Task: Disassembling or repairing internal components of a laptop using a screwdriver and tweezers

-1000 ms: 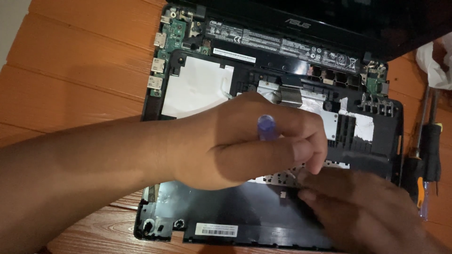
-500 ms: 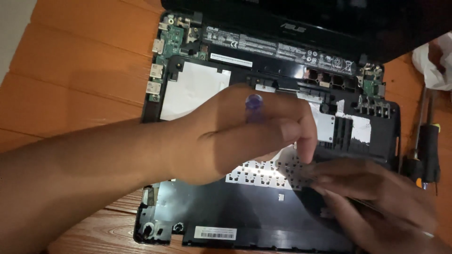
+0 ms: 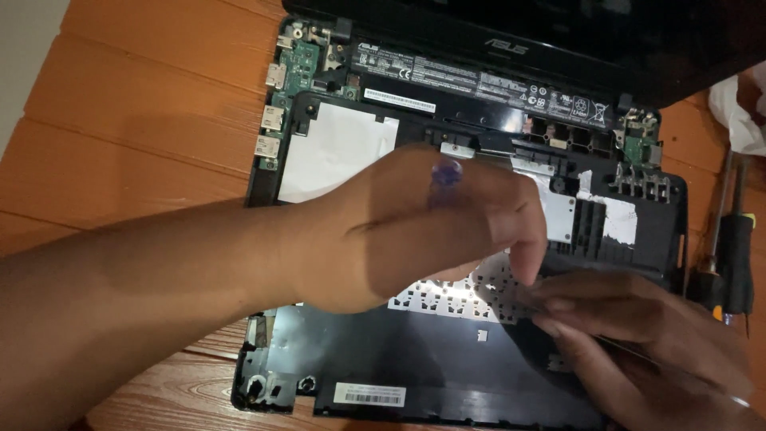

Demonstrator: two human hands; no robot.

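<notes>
An opened black laptop [image 3: 375, 375] lies on the wooden table with its inner frame, a white sheet [image 3: 335, 148] and a green circuit board [image 3: 299, 64] exposed. My left hand [image 3: 415, 231] hovers over the laptop's middle, fingers curled, with a small purple tool [image 3: 445, 174] peeking out between thumb and forefinger. Its fingertips point down at a perforated silver plate [image 3: 447, 299]. My right hand [image 3: 638, 343] comes in from the lower right. Its thumb and fingers pinch a flat grey strip [image 3: 536, 292] right beside the left fingertips.
A black-handled screwdriver [image 3: 738, 255] with a yellow band lies right of the laptop, beside a thin metal shaft [image 3: 720, 203]. A crumpled white bag [image 3: 738, 112] sits at the right edge. The dark laptop lid [image 3: 558, 24] stands at the back.
My left hand has lifted a little, uncovering more of the perforated silver plate. My right hand has drawn back slightly to the right.
</notes>
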